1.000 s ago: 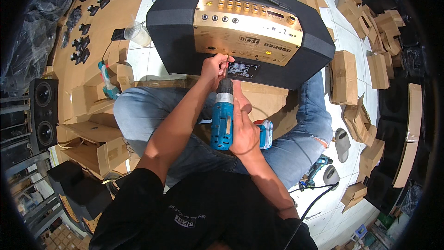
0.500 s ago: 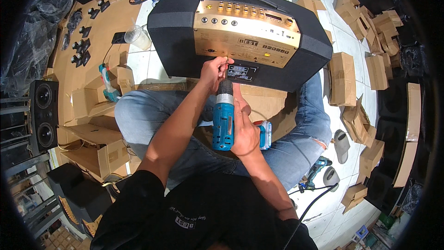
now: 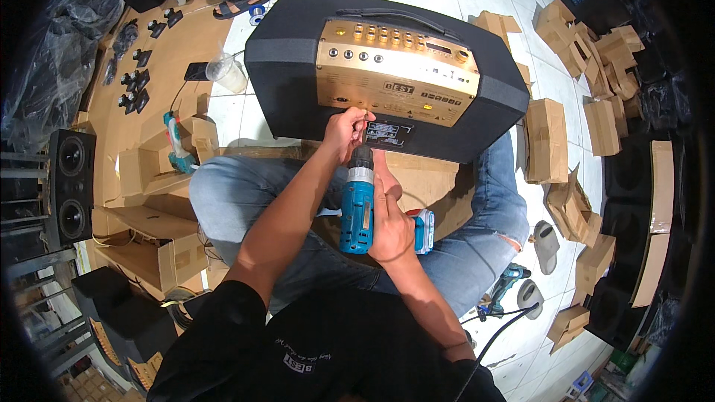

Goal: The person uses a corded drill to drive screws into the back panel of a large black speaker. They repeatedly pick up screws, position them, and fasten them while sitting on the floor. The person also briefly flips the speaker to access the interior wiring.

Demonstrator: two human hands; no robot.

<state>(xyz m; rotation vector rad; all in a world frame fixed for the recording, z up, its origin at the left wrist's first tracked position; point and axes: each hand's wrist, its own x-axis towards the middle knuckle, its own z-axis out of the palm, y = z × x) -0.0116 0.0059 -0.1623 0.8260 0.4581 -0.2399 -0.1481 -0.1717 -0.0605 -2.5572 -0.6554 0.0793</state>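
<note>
My right hand [image 3: 392, 229] is wrapped round the grip of a teal cordless drill [image 3: 356, 212], its grey chuck turned toward the speaker. At the lower edge of the gold control panel [image 3: 402, 78], my left hand [image 3: 345, 134] is closed in a pinch just ahead of the chuck. What its fingers hold is too small to make out. The panel is set in a large black speaker [image 3: 287, 67] with a carry handle [image 3: 398, 16] on top. Below the panel is a dark label plate [image 3: 389, 132]. My legs lie bent on both sides of the drill.
Opened cardboard boxes [image 3: 153, 249] lie at the left, with folded cardboard pieces [image 3: 547, 141] at the right. A second power tool [image 3: 179, 145] rests in a box, and another drill [image 3: 506, 286] lies by grey slippers [image 3: 546, 247]. A plastic cup [image 3: 226, 74] stands left of the speaker.
The speaker, drill and both hands sit slightly lower in the picture as the view shifts. More of another person's leg shows at the top left. Both hands keep their grips.
</note>
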